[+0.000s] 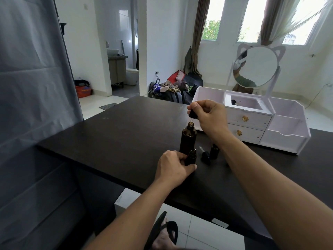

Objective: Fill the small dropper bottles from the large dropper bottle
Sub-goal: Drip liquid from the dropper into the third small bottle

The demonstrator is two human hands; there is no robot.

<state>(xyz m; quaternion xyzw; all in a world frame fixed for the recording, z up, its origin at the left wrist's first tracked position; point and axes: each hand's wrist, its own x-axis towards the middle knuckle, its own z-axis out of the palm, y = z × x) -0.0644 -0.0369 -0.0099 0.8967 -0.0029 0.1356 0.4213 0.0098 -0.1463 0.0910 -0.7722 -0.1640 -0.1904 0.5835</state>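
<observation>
On the dark table [111, 134] the large dropper bottle [188, 139] stands upright and uncapped, its amber glass too dark to show any fill level, and a small dropper bottle [191, 157] stands open just in front of it; a second small bottle [214, 150] stands to the right beside a loose dropper cap [205, 156] lying on its side. No label or writing is legible on any bottle. The left hand [173, 168] curls its fingers and thumb around the near small bottle, while the right hand [209, 116] pinches the large bottle's dropper cap [192, 114] just above its open neck, in front of a white drawer organiser [281, 134] with a mirror [255, 66].
</observation>
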